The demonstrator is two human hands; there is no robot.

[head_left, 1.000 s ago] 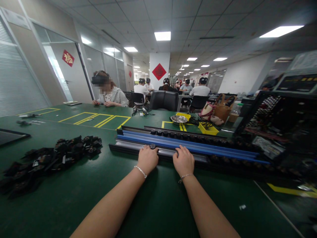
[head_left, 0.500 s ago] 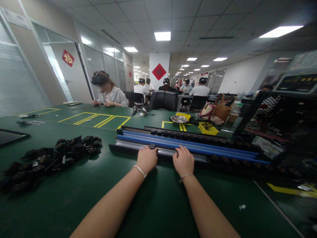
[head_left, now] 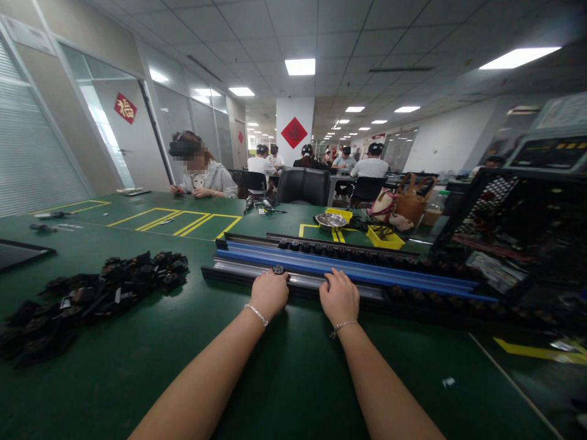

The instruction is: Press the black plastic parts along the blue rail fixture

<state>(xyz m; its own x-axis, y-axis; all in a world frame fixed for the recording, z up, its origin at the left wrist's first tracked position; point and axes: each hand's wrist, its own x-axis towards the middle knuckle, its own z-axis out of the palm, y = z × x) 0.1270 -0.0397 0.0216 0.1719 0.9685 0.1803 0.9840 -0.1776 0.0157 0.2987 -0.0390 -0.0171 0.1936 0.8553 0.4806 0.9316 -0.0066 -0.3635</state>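
Rail [head_left: 304,282] points toward the surface's [head_left: 293,391] right edge; left hand [head_left: 269,294], beside a black disc [head_left: 278,269], and right hand [head_left: 340,297] touch it, grip unclear; uneven pressure could tilt the disc.

A black chair [head_left: 303,185] stands before a white pillar [head_left: 284,110] bearing a red paper diamond [head_left: 294,132]. At right sits a brown handbag [head_left: 410,201].

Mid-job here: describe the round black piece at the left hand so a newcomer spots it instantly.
Across the green table runs a long blue strip. On its near side lies a shiny grey channel, with the round black piece at the left hand's fingertips. Unlike the heaped dark parts farther left, it sits alone.
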